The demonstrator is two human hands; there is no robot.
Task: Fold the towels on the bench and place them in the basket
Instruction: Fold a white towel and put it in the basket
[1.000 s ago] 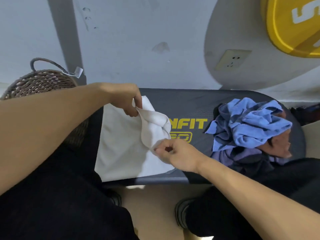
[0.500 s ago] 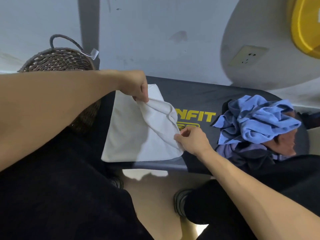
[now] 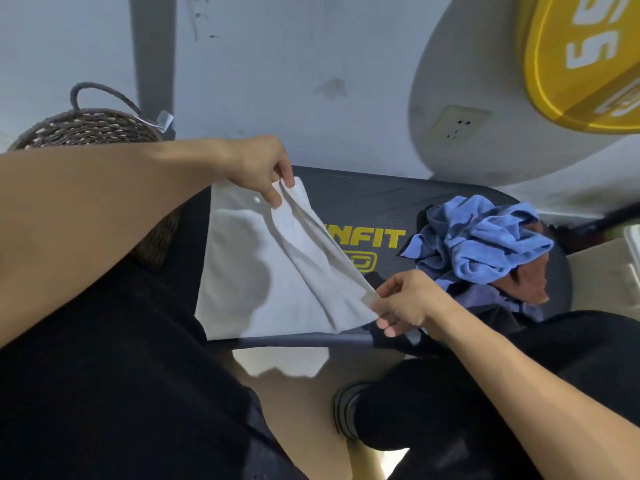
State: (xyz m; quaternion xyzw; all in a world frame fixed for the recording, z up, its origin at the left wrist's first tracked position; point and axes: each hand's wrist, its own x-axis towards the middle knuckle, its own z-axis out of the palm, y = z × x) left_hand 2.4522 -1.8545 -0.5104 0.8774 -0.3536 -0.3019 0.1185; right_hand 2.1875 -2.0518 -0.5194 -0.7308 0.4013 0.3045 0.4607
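Fingers of two hands — left hand (image 3: pixel 258 168), right hand (image 3: pixel 405 301) — pinch one white towel (image 3: pixel 263 271).

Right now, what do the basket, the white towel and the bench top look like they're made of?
Basket: woven rope or wicker, matte brown with pale flecks in the braid. White towel: soft cloth, probably cotton or microfiber; it drapes in limp folds between the left hand and right hand. Bench: dark padded cover, likely vinyl, smooth with a printed yellow logo.
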